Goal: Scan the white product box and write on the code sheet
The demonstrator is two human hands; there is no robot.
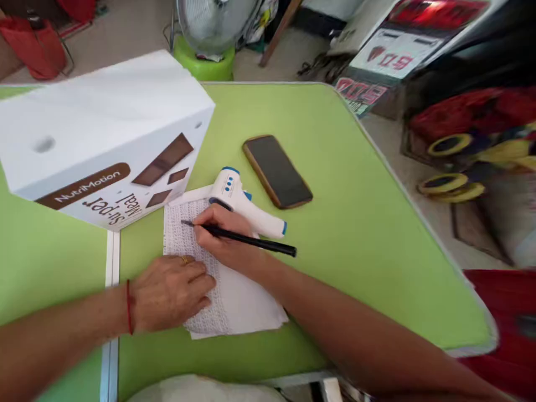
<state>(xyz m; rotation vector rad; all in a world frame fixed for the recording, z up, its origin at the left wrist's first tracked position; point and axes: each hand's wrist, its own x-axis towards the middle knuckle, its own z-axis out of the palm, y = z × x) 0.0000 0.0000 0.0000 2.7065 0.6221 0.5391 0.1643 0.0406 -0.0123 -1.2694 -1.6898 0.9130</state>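
Note:
My right hand (226,231) grips a black pen (263,243) with thumb and fingers closed round it. The pen's thin tip is over the upper part of a sheet of paper (251,298), which bears dense rows of small handwriting on its left side. My left hand (173,293) lies palm down on the sheet's left edge, fingers resting on it and holding nothing. It wears a ring, and a red cord circles the wrist. Just beyond my right hand lies a white and blue infrared thermometer (251,212), partly on the paper's top edge.
A smartphone (278,170) lies face up on the green table (360,234). A large white NutriMotion box (109,123) stands at the left. Behind the table, a fan (218,22) sits on a green stool (205,58). A vehicle's rear with a licence plate (393,53) is at the right.

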